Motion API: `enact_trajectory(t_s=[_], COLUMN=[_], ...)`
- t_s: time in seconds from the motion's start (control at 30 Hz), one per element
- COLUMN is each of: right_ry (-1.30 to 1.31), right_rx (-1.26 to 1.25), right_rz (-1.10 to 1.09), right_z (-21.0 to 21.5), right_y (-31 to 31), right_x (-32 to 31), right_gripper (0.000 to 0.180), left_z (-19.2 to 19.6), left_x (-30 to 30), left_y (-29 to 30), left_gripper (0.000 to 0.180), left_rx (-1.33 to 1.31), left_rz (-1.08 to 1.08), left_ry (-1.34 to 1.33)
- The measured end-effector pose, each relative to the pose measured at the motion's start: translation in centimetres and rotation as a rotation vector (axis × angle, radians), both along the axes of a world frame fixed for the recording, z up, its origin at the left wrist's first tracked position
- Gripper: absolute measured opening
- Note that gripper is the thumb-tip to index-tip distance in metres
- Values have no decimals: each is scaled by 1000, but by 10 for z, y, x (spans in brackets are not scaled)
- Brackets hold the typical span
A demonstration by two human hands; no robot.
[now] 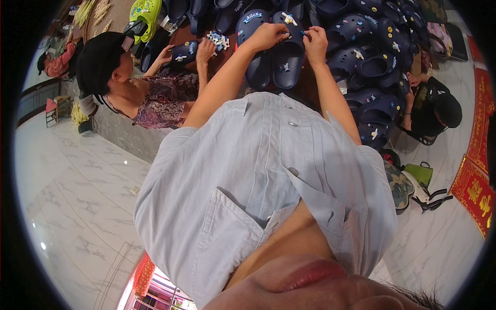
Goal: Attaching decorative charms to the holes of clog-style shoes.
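A pair of navy clogs lies in front of me, toes away, with small coloured charms on their perforated uppers. My left hand (268, 36) reaches across the left clog (257, 67), and its bent fingers pinch the upper of the right clog (288, 64). At that clog's right side, my right hand (315, 45) is closed, thumb and fingertips together at a tiny teal shoe charm (303, 33). Whether the charm sits in a hole cannot be told. A white winged charm (288, 19) shows on the right clog's upper, beyond my left fingertips.
More navy clogs (380, 67) are heaped on the right. On the left, a person in a black cap (103, 62) handles another navy clog (184, 52) beside a pile of small charms (219, 40). Lime-green clogs (143, 19) lie beyond. Another person (439, 106) works at the right.
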State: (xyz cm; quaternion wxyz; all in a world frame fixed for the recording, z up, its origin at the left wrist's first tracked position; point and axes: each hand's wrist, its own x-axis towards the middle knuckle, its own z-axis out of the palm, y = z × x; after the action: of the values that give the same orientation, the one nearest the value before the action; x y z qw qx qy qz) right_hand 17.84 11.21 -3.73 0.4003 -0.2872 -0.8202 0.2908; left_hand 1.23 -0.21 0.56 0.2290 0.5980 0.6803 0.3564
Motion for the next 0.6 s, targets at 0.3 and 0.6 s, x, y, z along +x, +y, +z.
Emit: enact_trajectory(t_s=[0.3, 0.6], right_ry=[-64, -133], right_rx=[93, 47], right_rz=[90, 169], right_z=[-2, -7], right_y=[8, 4], right_x=[-1, 11], right_gripper=[16, 26], left_z=[-1, 2], left_x=[1, 3], left_y=[1, -1], left_gripper=[21, 21], left_rx=[2, -22], left_rz=[-10, -1], left_ry=[5, 27])
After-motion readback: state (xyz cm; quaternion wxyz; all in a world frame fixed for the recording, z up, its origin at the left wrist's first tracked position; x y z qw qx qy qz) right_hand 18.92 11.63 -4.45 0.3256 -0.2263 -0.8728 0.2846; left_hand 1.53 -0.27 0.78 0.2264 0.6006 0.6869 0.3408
